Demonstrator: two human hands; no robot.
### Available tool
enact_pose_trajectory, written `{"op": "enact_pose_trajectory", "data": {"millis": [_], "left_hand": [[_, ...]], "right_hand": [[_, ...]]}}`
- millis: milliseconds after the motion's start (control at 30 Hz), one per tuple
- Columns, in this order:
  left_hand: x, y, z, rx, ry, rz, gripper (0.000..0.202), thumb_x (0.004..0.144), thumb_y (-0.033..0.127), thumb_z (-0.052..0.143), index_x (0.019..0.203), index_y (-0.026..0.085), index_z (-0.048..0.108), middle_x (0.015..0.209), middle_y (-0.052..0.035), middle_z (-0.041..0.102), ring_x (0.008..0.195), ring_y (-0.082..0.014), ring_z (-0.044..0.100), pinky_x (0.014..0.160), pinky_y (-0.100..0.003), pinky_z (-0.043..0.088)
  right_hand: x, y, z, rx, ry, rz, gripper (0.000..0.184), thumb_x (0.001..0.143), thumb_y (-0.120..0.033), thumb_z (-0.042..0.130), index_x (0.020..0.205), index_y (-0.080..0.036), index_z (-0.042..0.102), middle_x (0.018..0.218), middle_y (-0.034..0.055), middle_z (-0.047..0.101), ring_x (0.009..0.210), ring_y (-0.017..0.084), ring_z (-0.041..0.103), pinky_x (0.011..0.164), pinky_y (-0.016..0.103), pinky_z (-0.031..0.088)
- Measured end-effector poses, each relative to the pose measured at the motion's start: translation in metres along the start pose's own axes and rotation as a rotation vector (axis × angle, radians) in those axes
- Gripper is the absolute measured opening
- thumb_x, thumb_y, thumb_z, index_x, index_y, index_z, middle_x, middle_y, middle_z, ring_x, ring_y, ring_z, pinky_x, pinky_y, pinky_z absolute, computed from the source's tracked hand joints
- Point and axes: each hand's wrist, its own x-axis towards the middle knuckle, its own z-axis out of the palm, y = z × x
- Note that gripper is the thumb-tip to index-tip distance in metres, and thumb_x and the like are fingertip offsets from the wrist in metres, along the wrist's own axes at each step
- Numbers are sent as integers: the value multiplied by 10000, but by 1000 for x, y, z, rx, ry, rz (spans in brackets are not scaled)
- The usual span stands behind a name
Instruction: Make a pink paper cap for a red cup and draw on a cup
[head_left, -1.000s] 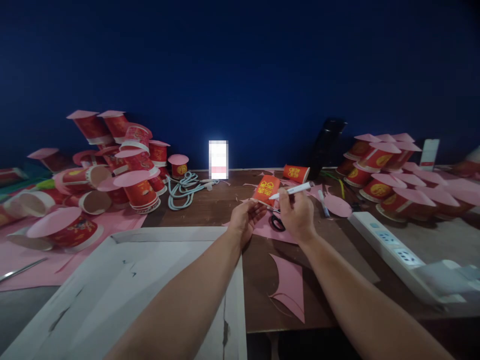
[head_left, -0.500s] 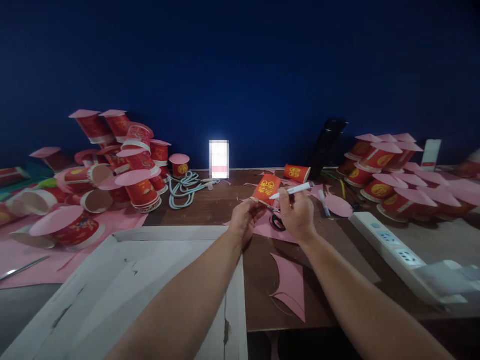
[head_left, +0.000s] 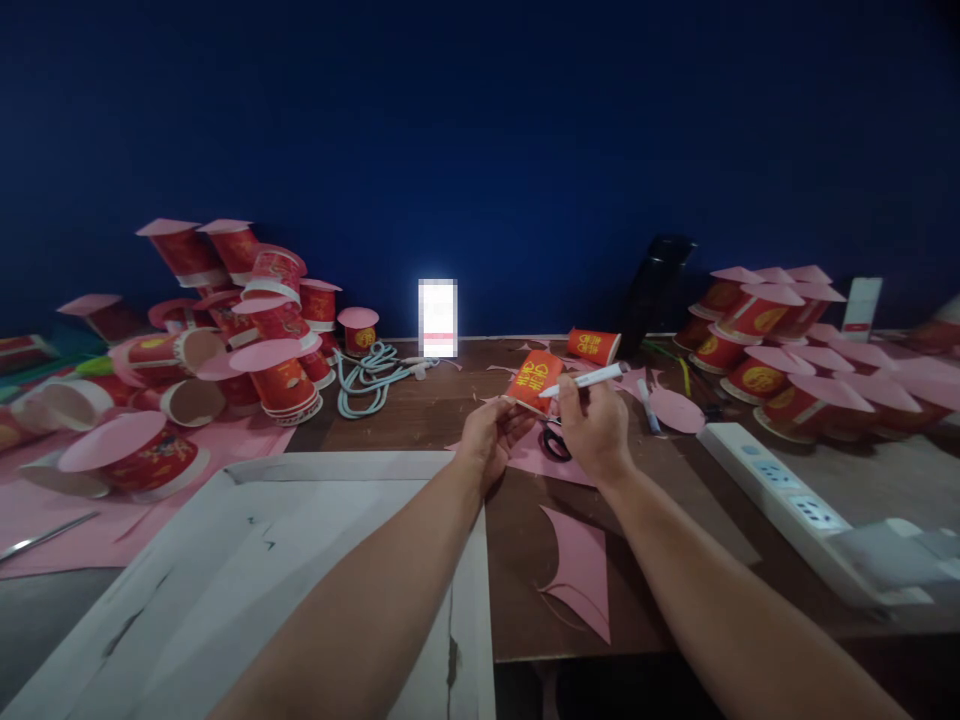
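My left hand (head_left: 491, 437) is closed on the rim of a red paper cup (head_left: 535, 380) with yellow characters, tilted bottom up above the table. In my right hand (head_left: 600, 420) is a white marker pen (head_left: 596, 377), its tip at the cup's side near the rim. Below the hands lie scissors (head_left: 555, 443) with dark handles, on a piece of pink paper (head_left: 525, 458). Another red cup (head_left: 595, 345) rests on its side behind.
Pink-topped red cups (head_left: 274, 375) are piled at the left, with more stacked at the right (head_left: 772, 310). A white box lid (head_left: 337, 466) covers the front left. A power strip (head_left: 780, 485), coiled cable (head_left: 367, 380) and black bottle (head_left: 660, 285) stand around the brown table.
The red cup has turned slightly in my left hand, and its characters now lean more. The marker stays almost where it was at the cup's side.
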Motion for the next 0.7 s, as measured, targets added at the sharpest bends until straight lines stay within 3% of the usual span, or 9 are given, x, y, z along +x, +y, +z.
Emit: {"op": "enact_pose_trajectory", "data": {"millis": [700], "left_hand": [[1,0,0,-38,29,-36,91,763,89,525,712,108,597,609,-50,654,561,-106,640,612,-201,538]], "right_hand": [[0,-2,-2,6,-27,2,293,880,-395,422,733,-189,571,697,67,630,650,194,571,643,316,437]]}}
